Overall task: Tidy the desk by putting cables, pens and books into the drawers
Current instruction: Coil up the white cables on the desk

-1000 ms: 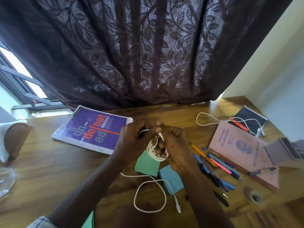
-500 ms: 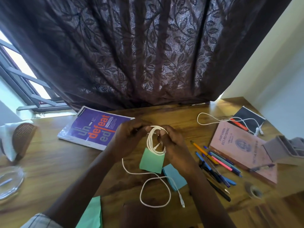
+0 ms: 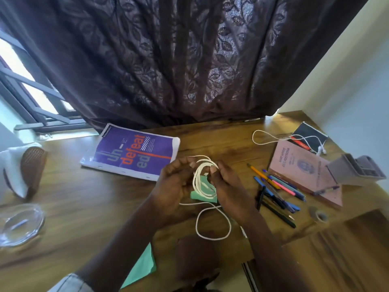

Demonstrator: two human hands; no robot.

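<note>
We see both hands over the middle of the desk (image 3: 84, 207), sharing one white cable (image 3: 196, 182). The left hand (image 3: 174, 184) curls its fingers round the top and left of the coil. The right hand (image 3: 229, 190) pinches the coil's right side between thumb and fingers. The coil stands upright between them, above a green notepad (image 3: 203, 198), and the cable's free end trails onto the desk in a loose loop nearer us.

A glass bowl (image 3: 21, 224) sits at the left edge. A pale streak shows in it, but we cannot tell whether it is a thing or a reflection. Beyond the bowl a brown mesh basket (image 3: 33, 167) lies tilted, with white cloth (image 3: 12, 165) against it. At the right a grey holder (image 3: 357, 170) lies tipped just beside the pink book (image 3: 303, 171), and we cannot tell what its compartments hold.

The pens (image 3: 277, 190) lie loose on the desk between the right hand and the pink book. A second cable (image 3: 271, 140) runs from the desk across a black notebook (image 3: 311, 135). The purple book (image 3: 134, 154) lies flat beyond the left hand.
</note>
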